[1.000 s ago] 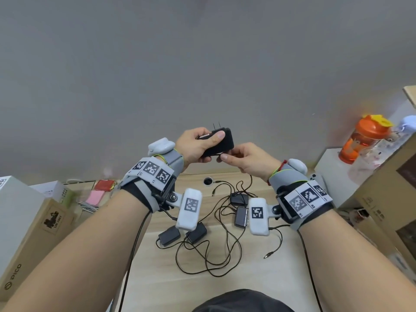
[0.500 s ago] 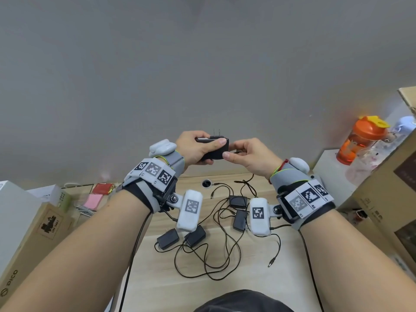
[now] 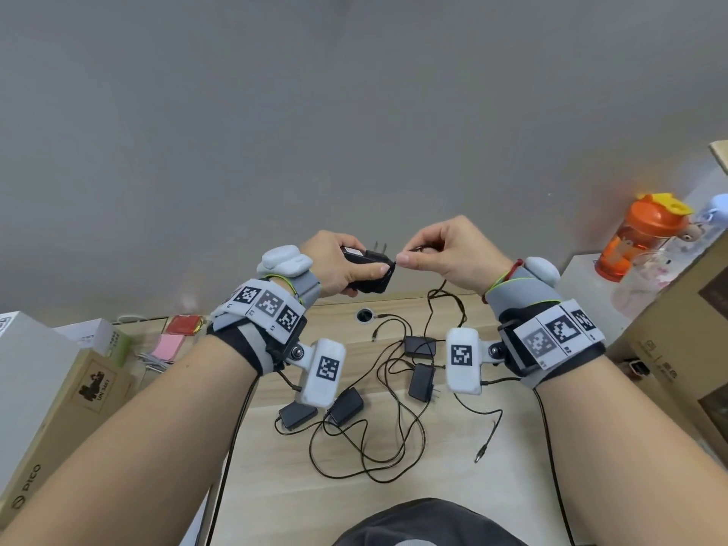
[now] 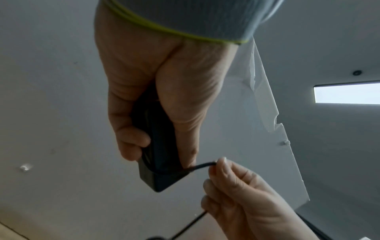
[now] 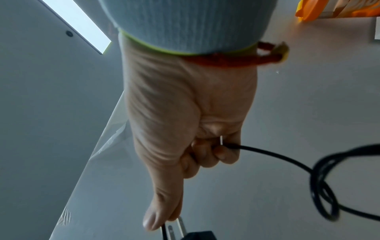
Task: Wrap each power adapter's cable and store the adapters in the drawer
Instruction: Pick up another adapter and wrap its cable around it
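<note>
My left hand (image 3: 338, 266) (image 4: 156, 113) grips a black power adapter (image 3: 368, 269) (image 4: 158, 155) raised above the desk, its two prongs pointing up. Right beside it my right hand (image 3: 441, 254) (image 5: 185, 129) pinches the adapter's thin black cable (image 4: 202, 167) (image 5: 271, 155) between thumb and forefinger, close to the adapter's end. The cable hangs from that hand to the desk (image 3: 433, 309). Several more black adapters (image 3: 420, 346) (image 3: 297, 413) lie below on the light wooden desk (image 3: 275, 486) in a tangle of cables (image 3: 374, 447). No drawer is in view.
Cardboard boxes (image 3: 43, 419) stand at the desk's left edge, with pink and red packets (image 3: 169, 344) behind them. To the right are more boxes (image 3: 677, 348) and an orange bottle (image 3: 634, 242) on a white surface. A round cable hole (image 3: 365, 314) sits at the desk's back.
Both hands have risen slightly. My right hand has drawn away from the adapter to the right, now pinching the cable taut at the adapter's end.
</note>
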`<state>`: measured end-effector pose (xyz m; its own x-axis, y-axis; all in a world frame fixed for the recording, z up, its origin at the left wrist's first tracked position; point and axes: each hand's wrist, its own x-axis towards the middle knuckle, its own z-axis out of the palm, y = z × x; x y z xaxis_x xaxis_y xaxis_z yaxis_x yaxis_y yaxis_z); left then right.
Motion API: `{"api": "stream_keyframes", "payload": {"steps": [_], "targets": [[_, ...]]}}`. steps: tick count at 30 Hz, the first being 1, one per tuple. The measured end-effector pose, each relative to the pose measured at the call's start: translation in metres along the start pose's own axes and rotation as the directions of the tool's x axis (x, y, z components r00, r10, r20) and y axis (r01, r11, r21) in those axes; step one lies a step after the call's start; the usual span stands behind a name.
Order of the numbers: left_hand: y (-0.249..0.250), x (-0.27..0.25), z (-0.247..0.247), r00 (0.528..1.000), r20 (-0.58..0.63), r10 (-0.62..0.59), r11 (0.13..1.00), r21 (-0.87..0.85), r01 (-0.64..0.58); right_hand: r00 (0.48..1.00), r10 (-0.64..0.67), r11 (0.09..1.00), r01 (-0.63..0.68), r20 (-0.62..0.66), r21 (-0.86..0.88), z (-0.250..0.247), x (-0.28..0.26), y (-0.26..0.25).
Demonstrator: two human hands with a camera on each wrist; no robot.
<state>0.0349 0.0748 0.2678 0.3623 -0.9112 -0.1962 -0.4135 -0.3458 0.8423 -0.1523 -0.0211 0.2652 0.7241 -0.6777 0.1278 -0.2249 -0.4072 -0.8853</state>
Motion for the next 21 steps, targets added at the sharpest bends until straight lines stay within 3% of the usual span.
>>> {"api": "stream_keyframes", "payload": {"steps": [6,13,21], "targets": [[0.003,-0.007,0.009,0.993,0.109,0.041,0.999,0.014,-0.043,0.998,-0.023,0.997,0.027,-0.058,0.076,-0.003,0.008,-0.003],[0.017,-0.018,0.007,0.969,0.217,0.121,0.991,-0.090,-0.104,0.997,-0.011,0.995,0.018,-0.078,0.096,0.000,0.010,0.010],[0.027,-0.014,0.009,0.987,0.010,0.160,0.931,-0.332,-0.148,0.997,0.081,0.990,-0.081,0.000,0.113,0.022,0.003,0.031]]}}
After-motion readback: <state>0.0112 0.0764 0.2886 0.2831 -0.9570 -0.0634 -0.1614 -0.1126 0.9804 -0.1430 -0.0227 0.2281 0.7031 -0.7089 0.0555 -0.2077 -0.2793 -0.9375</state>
